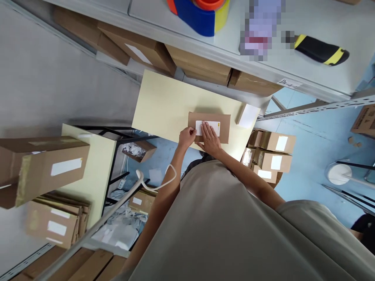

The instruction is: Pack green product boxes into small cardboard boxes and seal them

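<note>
A small brown cardboard box [225,128] lies on the pale yellow tabletop [164,97], with a white label [216,125] on its upper face. My right hand [210,141] is open, its fingers stretched flat across the middle of that label. At the label's left end, my left hand [186,138] is closed, thumb and fingers pinched at its edge. How much of the label is under those fingertips is hidden. To the right of the box, a white block-shaped item [247,116] sits near the table's corner.
Above the table runs a grey shelf [152,27] with a tape dispenser [202,19] and a black-and-yellow utility knife [320,49]. Labelled cartons [277,142] are stacked on the floor at right. An open carton [49,164] and folded cardboard [55,222] stand at left, near a metal rail [96,226].
</note>
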`<state>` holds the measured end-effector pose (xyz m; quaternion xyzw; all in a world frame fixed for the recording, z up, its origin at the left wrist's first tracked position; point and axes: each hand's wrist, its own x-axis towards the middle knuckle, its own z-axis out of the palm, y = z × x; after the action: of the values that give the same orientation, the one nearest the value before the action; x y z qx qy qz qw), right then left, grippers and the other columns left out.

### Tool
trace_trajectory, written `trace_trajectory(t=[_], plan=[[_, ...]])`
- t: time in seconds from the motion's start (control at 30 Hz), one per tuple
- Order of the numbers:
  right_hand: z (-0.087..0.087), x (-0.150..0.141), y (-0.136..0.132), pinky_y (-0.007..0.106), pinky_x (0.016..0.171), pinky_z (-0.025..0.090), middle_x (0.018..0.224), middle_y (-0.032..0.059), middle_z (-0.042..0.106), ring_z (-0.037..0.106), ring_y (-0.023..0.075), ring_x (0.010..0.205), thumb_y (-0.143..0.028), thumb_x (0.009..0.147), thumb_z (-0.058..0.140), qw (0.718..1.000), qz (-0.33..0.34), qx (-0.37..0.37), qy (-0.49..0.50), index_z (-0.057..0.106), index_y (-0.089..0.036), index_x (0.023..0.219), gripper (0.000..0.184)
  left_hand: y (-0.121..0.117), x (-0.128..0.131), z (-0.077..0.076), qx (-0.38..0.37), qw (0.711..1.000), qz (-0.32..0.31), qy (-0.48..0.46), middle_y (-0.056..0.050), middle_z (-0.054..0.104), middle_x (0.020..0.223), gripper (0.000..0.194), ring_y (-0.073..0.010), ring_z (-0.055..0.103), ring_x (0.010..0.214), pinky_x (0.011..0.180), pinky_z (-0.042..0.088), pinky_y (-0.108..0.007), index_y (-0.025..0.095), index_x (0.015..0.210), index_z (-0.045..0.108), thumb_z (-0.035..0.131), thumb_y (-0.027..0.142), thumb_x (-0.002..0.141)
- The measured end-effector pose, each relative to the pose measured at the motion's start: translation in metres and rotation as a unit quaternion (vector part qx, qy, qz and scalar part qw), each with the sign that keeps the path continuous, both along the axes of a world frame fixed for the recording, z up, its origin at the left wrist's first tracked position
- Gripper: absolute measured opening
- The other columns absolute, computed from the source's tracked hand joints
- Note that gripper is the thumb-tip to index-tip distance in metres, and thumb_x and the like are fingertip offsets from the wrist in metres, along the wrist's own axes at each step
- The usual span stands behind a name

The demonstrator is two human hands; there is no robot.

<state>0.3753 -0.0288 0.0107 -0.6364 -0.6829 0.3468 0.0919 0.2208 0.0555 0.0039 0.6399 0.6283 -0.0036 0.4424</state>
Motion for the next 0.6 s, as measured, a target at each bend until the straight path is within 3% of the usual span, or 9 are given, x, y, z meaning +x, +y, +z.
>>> trace_trajectory(t=[0.33, 0.6], plan=[[-0.006, -0.015, 0.012, 0.057, 0.144, 0.0, 0.188, 0.0158, 0.004, 0.0, 0.0347, 0.176, -0.051, 0.111, 0.044, 0.998, 0.032, -0.018, 0.045, 0.002, 0.0, 0.179, 0.095, -0.003, 0.008, 0.004, -0.002, 0.999, 0.013, 0.039, -0.009, 0.081, 0.104, 0.02, -0.0235, 0.073, 0.1, 0.095, 0.051, -0.033, 0.021, 0.091, 0.072, 0.056, 0.025, 0.103], [-0.005, -0.01, 0.012, 0.052, 0.145, 0.0, 0.188, 0.0121, 0.005, 0.001, 0.0322, 0.176, -0.041, 0.108, 0.054, 0.997, 0.057, -0.029, 0.04, 0.0, -0.005, 0.18, 0.097, 0.001, 0.005, 0.01, -0.001, 0.997, -0.032, 0.066, -0.01, 0.08, 0.105, 0.02, -0.0244, 0.073, 0.102, 0.094, 0.051, -0.033, 0.023, 0.09, 0.069, 0.056, 0.025, 0.105]])
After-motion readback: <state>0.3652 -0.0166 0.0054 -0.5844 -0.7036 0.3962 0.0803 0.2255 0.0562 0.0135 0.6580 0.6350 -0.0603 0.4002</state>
